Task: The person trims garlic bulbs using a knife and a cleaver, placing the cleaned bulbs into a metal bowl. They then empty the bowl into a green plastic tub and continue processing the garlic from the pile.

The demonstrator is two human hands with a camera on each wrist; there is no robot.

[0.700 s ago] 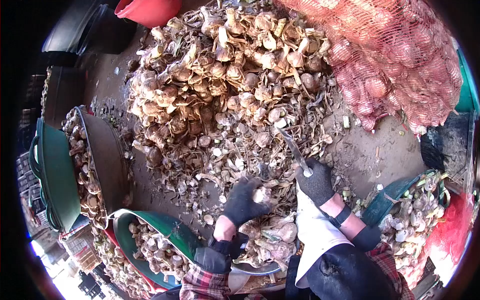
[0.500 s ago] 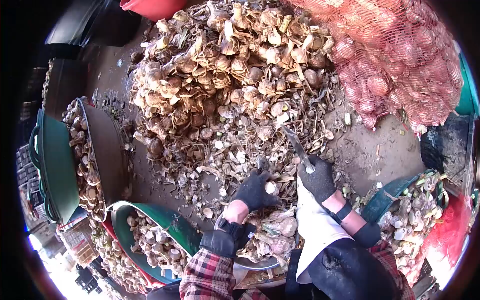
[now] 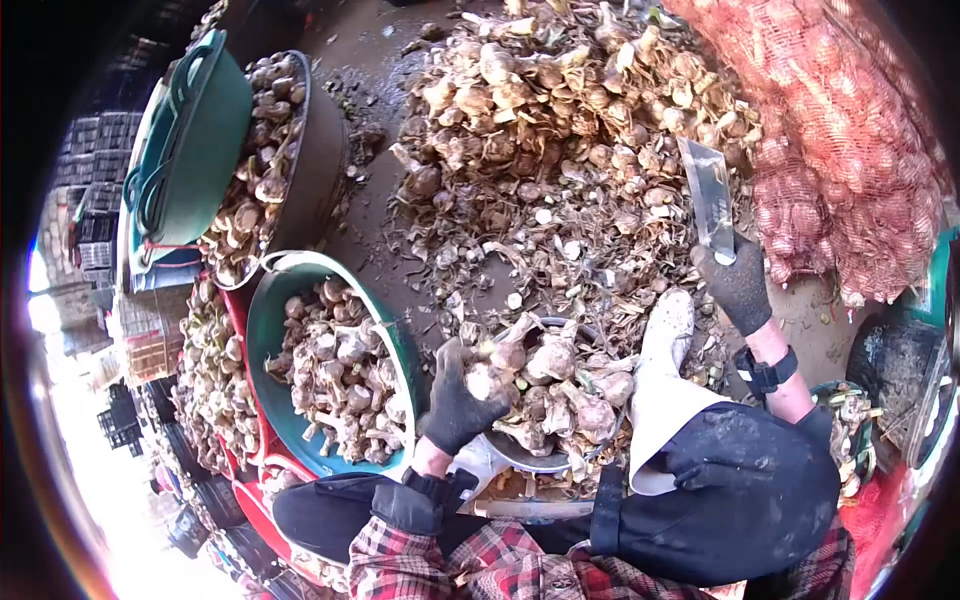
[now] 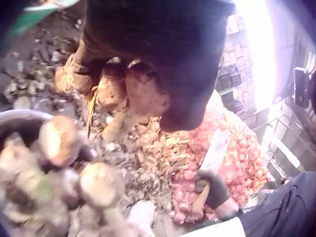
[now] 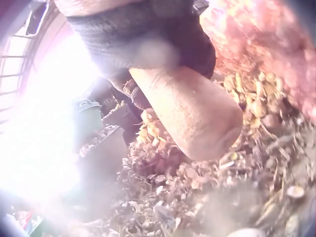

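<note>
Head view: the garlic heap (image 3: pixel 560 110) lies ahead of me beside the red mesh sack (image 3: pixel 840 140). Bulbs fill the green tub (image 3: pixel 264 335), left of my basin (image 3: pixel 545 466). My right hand (image 3: pixel 738 287) grips the knife (image 3: pixel 708 190); my left hand (image 3: pixel 458 405) clasps garlic bulbs (image 3: pixel 490 382) beside the basin.

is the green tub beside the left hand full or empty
Partly full: bulbs lie heaped in the green tub, with bare inner wall showing beside them.
</note>
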